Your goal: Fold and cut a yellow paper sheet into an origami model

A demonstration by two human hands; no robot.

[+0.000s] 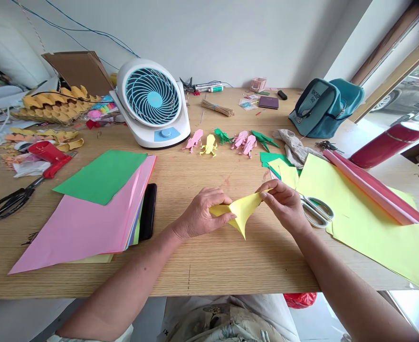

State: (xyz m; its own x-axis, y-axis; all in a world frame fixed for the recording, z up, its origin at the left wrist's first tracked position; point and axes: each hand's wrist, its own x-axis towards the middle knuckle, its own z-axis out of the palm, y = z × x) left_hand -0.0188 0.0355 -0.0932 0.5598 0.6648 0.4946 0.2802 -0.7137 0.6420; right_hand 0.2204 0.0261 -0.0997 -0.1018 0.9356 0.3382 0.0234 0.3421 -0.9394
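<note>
Both my hands hold one piece of yellow folded paper [244,209] above the wooden table, near its front. My left hand [205,213] grips its left part, with the thumb lying along the near side. At the right corner, my right hand [283,203] pinches the paper between thumb and fingertips. One pointed flap hangs down in the middle. Just right of my right hand lie scissors with pale handles [318,211], partly hidden. Beyond the hands stand several folded paper figures, among them a yellow one [208,145], a pink one [194,140] and a green one [223,136].
Left are stacked coloured sheets [88,223], a black phone [148,211], dark-handled scissors [10,202] and a red glue gun [52,159]. A white fan [152,102] stands behind. Right are yellow sheets [366,237], a rolled red sheet [376,190], a red bottle [387,145] and a teal bag [325,109].
</note>
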